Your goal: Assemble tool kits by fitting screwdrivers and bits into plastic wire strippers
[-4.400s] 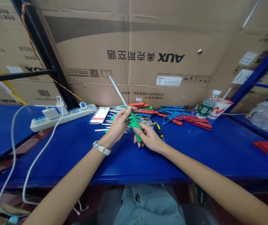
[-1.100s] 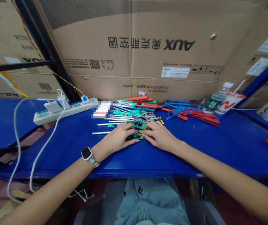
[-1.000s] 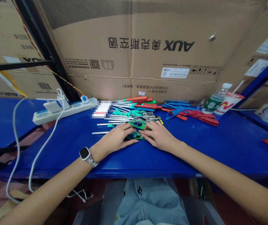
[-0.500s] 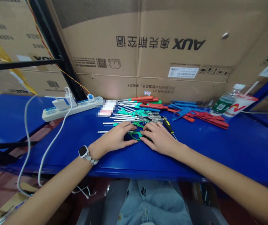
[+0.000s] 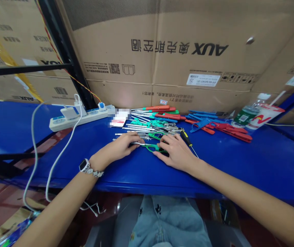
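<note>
A green lighter-like piece with a metal tube lies on the blue table in front of me. My left hand pinches its metal tube, fingers pressed together. On the green handle end, the fingers of my right hand are closed. Behind my hands lies a pile of metal tubes with teal parts, and beyond them are orange-handled pieces. A yellow and black screwdriver rests just right of my right hand.
A white power strip with cables stands at the left. Red parts and blue parts lie to the right, near a bottle and a cup. Cardboard rises behind the table.
My left hand has moved left from the green part onto the metal tube. My right hand stays near the green handle. The view has shifted slightly.
</note>
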### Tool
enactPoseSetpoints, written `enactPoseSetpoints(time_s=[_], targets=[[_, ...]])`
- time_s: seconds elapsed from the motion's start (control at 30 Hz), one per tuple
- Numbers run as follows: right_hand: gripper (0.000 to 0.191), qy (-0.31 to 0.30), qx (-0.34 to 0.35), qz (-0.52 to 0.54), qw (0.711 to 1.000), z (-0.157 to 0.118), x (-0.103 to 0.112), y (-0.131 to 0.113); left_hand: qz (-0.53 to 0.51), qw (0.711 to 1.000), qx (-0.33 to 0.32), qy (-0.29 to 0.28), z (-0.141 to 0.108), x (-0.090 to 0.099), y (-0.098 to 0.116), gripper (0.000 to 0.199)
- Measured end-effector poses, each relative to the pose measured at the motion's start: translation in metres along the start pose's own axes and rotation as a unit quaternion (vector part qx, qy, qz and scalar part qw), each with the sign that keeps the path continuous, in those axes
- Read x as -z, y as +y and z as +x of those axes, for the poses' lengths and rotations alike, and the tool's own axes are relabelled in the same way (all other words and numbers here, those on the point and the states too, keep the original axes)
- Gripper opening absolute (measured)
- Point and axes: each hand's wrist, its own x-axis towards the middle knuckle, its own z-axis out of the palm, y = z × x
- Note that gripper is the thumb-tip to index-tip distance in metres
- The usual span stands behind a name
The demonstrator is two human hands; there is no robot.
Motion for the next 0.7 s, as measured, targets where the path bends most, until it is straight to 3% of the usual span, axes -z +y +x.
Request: enactPoseSetpoints(time_s=[0.7], targets=[[0.030,0.010,-0.012,0.020,1.000,-0.0009,-0.0039,0.0042,0.047,0.999,-0.004,0.000,-0.0021,-0.0017,-0.0025,0.031]])
